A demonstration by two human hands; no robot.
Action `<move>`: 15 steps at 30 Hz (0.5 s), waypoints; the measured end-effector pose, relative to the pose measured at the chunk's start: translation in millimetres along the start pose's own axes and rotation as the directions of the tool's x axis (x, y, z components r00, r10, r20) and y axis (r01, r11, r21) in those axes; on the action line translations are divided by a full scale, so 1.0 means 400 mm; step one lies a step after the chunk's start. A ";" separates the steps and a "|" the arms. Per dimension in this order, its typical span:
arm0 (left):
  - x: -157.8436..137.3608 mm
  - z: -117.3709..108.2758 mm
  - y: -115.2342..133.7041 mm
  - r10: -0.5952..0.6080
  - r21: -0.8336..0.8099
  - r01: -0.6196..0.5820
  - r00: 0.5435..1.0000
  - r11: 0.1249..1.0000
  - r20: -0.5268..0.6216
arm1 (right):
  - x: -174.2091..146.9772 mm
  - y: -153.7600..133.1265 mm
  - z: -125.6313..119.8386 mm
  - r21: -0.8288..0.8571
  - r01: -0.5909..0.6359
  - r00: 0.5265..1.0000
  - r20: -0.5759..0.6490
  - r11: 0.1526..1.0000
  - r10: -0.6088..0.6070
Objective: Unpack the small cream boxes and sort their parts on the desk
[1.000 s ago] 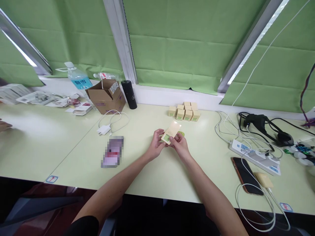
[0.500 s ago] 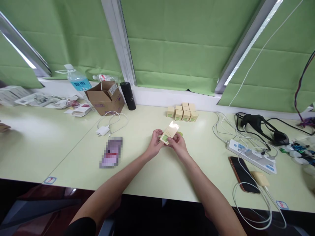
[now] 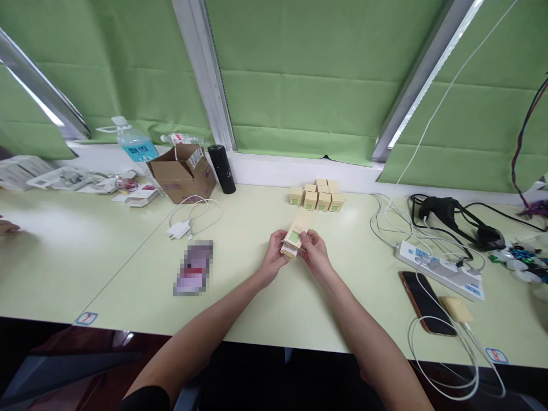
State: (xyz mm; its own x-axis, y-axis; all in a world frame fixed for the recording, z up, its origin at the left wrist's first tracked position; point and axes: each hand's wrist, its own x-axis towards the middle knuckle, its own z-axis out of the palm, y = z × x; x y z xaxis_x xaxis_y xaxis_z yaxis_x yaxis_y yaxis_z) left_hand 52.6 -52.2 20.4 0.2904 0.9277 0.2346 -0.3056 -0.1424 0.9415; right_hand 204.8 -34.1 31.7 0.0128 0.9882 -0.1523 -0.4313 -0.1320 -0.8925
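Tipped since earlier, one green-labelled cream cardboard box (image 3: 294, 237), seemingly unclosed, is grasped by left hand (image 3: 273, 258) and right hand (image 3: 315, 253); similar closed-looking boxes (image 3: 323, 201) stand behind.

We see a carton (image 3: 294, 236) of smooth, thin card and a smooth tabletop (image 3: 274, 317) with a soft sheen. To us the box (image 3: 184, 185) looks like matt cardboard, the water bottle (image 3: 128, 137) clear plastic, the blinds (image 3: 295, 74) creased matt cloth, and the window frame (image 3: 202, 68) smooth metal.
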 end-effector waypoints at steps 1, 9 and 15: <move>-0.002 0.001 0.000 0.008 0.000 -0.008 1.000 1.000 0.003 | -0.001 0.001 0.001 0.005 0.002 1.000 0.000 1.000 -0.002; -0.007 -0.008 -0.012 -0.016 0.177 0.028 0.997 0.984 -0.070 | -0.002 0.020 0.004 -0.010 -0.002 1.000 0.001 1.000 0.002; -0.013 -0.018 -0.006 0.090 0.469 -0.020 0.988 0.883 -0.127 | 0.000 0.029 0.007 0.044 0.013 1.000 0.022 0.999 -0.014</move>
State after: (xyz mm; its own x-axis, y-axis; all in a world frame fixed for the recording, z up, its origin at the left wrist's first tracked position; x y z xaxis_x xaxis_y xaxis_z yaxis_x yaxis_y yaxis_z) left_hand 45.2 -54.2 15.3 0.1445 0.9474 0.2857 0.1497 -0.3063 0.9401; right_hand 197.5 -35.2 22.5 -0.0011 0.9914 -0.1309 -0.4706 -0.1160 -0.8747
